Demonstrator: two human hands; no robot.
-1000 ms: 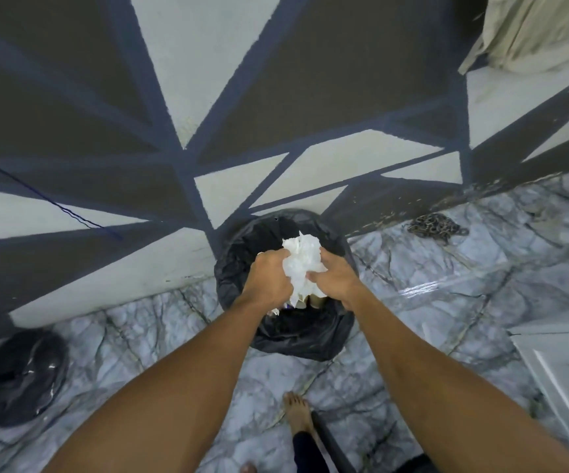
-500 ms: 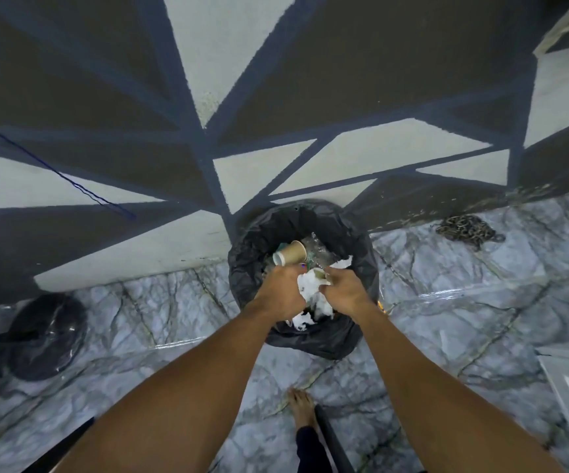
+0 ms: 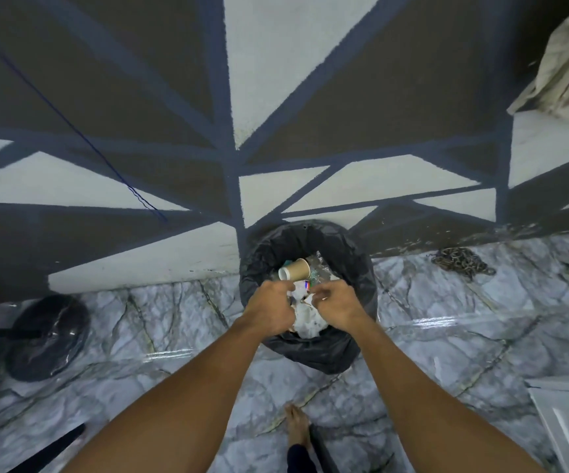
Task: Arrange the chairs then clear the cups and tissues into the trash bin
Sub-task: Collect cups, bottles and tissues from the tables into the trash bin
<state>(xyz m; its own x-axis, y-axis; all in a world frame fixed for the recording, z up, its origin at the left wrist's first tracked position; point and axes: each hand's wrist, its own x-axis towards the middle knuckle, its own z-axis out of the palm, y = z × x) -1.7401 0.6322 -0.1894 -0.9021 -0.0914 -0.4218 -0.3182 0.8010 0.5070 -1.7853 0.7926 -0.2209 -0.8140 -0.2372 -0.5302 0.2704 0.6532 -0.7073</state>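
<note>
**Tissues in the trash bin, both hands over its mouth.**
The crumpled white tissues (image 3: 307, 320) lie inside the black-lined trash bin (image 3: 361, 268), low between the two hands. A brown paper cup (image 3: 296, 270) lies on its side just behind them, toward the wall. Both hands are directly above the opening, which I judge is meant to land the wad inside rather than on the marble floor (image 3: 446, 336). The left hand (image 3: 269, 303) has its fingers curled at the wad's edge; whether it pinches paper cannot be told. The right hand (image 3: 339, 303) shows loosely curled, parted fingers, apparently holding nothing. The bin stands against the painted wall (image 3: 276, 97), out of the walkway, with a chain (image 3: 460, 262) lying to its right.
</note>
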